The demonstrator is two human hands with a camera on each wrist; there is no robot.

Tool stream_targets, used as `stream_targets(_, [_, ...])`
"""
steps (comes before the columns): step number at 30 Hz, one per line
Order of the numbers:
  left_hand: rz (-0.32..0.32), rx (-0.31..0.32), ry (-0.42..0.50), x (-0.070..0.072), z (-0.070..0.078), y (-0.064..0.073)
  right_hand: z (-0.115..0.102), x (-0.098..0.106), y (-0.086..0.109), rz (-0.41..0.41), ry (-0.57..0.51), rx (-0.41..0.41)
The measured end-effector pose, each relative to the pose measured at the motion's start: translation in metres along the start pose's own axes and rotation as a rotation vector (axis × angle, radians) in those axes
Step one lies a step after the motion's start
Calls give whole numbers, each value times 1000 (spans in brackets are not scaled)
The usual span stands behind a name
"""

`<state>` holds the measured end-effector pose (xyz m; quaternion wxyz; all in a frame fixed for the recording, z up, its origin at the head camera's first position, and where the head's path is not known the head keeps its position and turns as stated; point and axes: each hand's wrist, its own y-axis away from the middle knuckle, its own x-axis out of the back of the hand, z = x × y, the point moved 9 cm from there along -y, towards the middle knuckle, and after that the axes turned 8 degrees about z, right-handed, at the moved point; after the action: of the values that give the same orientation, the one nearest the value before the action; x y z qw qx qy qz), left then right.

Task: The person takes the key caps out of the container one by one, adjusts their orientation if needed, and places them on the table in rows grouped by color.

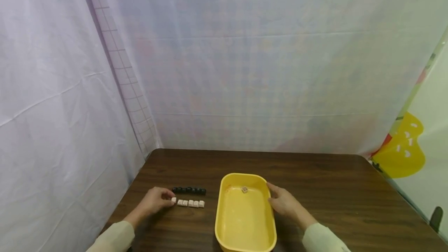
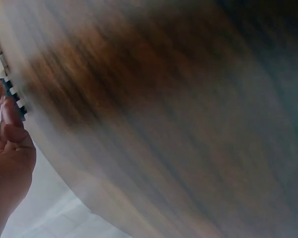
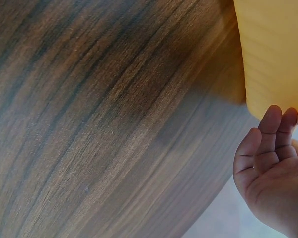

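Note:
My left hand is at the left end of a row of small white keycaps, pinching one white keycap between thumb and fingertips. Just behind runs a row of black keycaps. My right hand holds the right rim of a yellow plastic tub, fingers along its outer wall in the right wrist view. One beige keycap with a dark mark lies inside, near the tub's far end. In the left wrist view, the left hand and keycaps sit at the left edge, partly cut off.
The dark wood-grain table extends to the right of the tub. Pale curtains hang behind and to the left. At the right edge there is a yellow shape on a pale sheet.

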<state>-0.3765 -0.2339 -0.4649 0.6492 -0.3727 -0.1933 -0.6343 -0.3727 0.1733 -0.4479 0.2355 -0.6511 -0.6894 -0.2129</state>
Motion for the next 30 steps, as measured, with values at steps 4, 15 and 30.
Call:
stream_targets(4, [-46, -52, -10, -6, 3, 1, -1, -1, 0, -10, 28, 14])
stream_targets(15, [-78, -64, 32, -11, 0, 1, 1, 0, 1, 10, 3, -16])
stream_targets(30, [35, -54, 36, -9, 51, -16, 1, 0, 1, 9, 5, -15])
